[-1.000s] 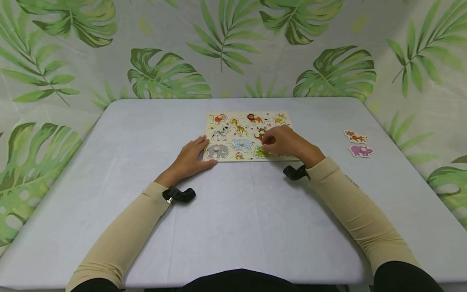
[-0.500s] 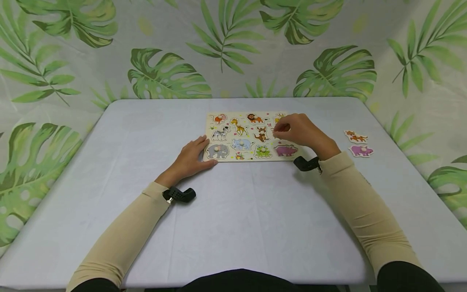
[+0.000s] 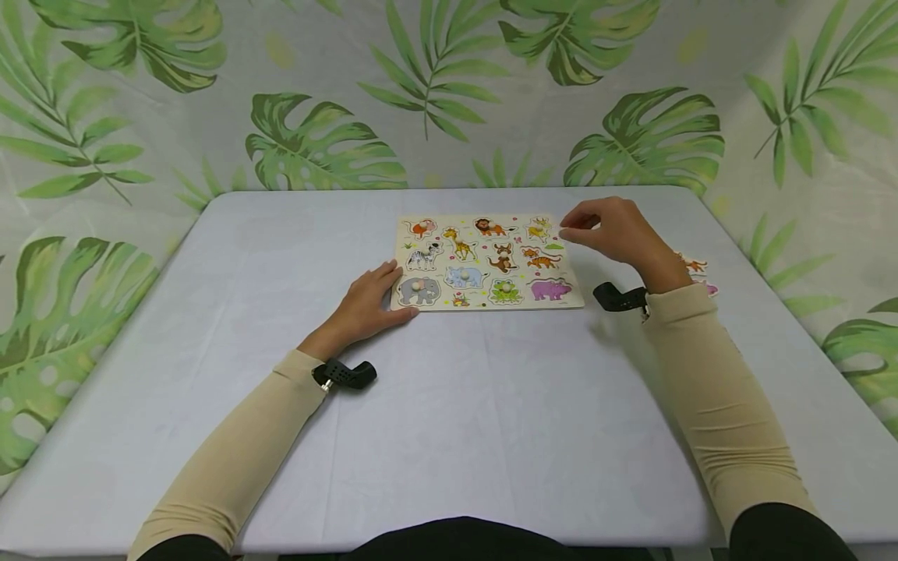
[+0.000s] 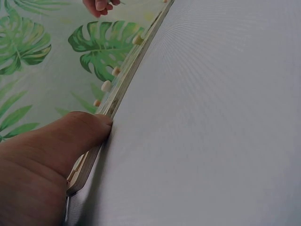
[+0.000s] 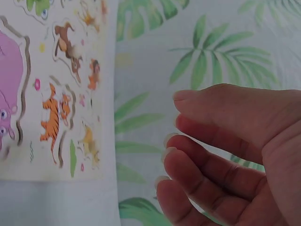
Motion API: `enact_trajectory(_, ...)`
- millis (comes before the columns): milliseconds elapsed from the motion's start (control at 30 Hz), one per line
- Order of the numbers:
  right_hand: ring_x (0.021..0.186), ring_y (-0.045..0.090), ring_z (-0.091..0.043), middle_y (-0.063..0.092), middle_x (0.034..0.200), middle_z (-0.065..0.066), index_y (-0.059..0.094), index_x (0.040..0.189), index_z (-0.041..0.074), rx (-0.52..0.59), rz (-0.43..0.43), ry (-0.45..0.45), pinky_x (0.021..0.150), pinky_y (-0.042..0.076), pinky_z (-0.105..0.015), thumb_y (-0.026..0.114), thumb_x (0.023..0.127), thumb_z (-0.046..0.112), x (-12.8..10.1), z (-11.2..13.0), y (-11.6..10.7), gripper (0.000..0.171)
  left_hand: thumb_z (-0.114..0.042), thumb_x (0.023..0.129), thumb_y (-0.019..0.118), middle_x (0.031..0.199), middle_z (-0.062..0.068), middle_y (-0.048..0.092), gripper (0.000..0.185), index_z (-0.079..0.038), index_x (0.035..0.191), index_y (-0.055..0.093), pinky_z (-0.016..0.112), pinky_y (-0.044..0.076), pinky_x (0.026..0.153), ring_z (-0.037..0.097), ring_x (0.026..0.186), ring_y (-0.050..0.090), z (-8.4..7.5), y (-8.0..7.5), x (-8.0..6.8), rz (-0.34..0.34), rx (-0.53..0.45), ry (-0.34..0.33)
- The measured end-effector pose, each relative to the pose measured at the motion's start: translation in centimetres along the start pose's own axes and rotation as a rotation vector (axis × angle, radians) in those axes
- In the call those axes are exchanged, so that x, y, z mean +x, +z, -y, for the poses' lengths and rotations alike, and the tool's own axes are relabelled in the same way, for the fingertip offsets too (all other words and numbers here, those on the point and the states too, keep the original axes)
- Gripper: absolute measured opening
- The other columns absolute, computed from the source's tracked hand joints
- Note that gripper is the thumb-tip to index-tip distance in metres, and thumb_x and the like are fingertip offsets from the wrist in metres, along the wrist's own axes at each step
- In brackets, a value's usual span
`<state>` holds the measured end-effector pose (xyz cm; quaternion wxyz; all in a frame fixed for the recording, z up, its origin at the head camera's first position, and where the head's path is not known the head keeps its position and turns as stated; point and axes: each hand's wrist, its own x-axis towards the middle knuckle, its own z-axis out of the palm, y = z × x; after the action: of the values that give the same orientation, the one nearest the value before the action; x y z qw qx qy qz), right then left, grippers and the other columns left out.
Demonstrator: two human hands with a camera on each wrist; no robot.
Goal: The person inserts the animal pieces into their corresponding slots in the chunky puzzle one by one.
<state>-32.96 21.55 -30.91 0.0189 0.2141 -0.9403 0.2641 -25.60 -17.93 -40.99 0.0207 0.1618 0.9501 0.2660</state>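
Puzzle board [image 3: 489, 263] sits flat on the table [image 3: 449, 405], its near-left corner under the fingertips of the left hand [image 3: 368, 300]; the left-wrist view shows the thumb [image 4: 70, 136] pressed against the board's edge, fingers laid out straight, pinning rather than gripping. The right hand [image 3: 613, 232] hovers in the air just off the board's far-right corner, fingers loosely curled with thumb and fingertips drawn close, and the right-wrist view shows nothing between them, so it holds nothing. By my reading this is the gap between pieces: the hand is off the board and headed for the loose ones. Just beyond and behind that wrist, partly hidden by it, lie two loose pieces on the cloth, a tiger piece [image 3: 694, 265] and a pink hippo piece [image 3: 708, 288], both well clear of the board. As for the board's cut-outs, the knobbed elephant [image 3: 418, 290], zebra [image 3: 424, 255], giraffe [image 3: 459, 244], lion [image 3: 489, 227], rhino [image 3: 464, 276] and frog [image 3: 503, 291] all sit in theirs; the tiger recess [image 3: 540, 258] and the pink hippo recess [image 3: 549, 289], on the side nearest the right hand, show only printed pictures without knobs, so they look unfilled. The next move, I judge, calls for a reach outward to the right, a pinch on one piece's knob, and matching it to its own outline while the left hand steadies the board.
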Motion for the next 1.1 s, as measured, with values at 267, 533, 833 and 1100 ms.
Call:
enact_trajectory(267, 0.098, 0.06, -0.028, 0.069, 0.106, -0.016, 0.071, 0.109, 0.007, 0.014, -0.042, 0.055, 0.08, 0.046, -0.047, 0.065, 0.092, 0.035, -0.6, -1.4, -1.3, 0.033, -0.046, 0.087, 0.067, 0.159, 0.013, 0.021, 0.084, -0.003, 0.15, 0.031, 0.052, 0.013, 0.117, 0.036, 0.145, 0.015, -0.1, 0.0, -0.1, 0.003, -0.001, 0.003)
enact_trajectory(533, 0.099, 0.059, -0.028, 0.068, 0.108, -0.016, 0.07, 0.112, 0.008, 0.01, -0.069, 0.105, 0.08, 0.045, -0.045, 0.065, 0.091, 0.04, -1.1, -2.7, -2.4, 0.039, -0.046, 0.087, 0.067, 0.159, 0.013, 0.021, 0.085, -0.003, 0.151, 0.03, 0.05, 0.011, 0.118, 0.035, 0.146, 0.015, -0.1, 0.0, 0.0, 0.005, -0.004, 0.006)
enact_trajectory(833, 0.084, 0.061, -0.011, 0.069, 0.103, -0.007, 0.069, 0.114, 0.01, 0.061, -0.086, 0.151, 0.074, 0.046, -0.034, 0.066, 0.089, 0.045, -1.9, -4.7, -3.7, 0.043, -0.048, 0.088, 0.066, 0.159, 0.012, 0.02, 0.084, -0.004, 0.151, 0.031, 0.05, 0.012, 0.118, 0.034, 0.146, 0.014, 0.1, 0.0, 0.0, 0.006, -0.007, -0.002)
enact_trajectory(1100, 0.076, 0.062, -0.004, 0.069, 0.094, 0.008, 0.067, 0.117, 0.008, 0.134, -0.1, 0.203, 0.07, 0.05, -0.029, 0.066, 0.089, 0.044, -2.8, -6.4, -4.4, 0.046, -0.047, 0.088, 0.065, 0.159, 0.011, 0.02, 0.083, -0.004, 0.15, 0.031, 0.05, 0.012, 0.118, 0.034, 0.146, 0.015, 0.0, 0.0, 0.0, 0.007, -0.01, 0.0)
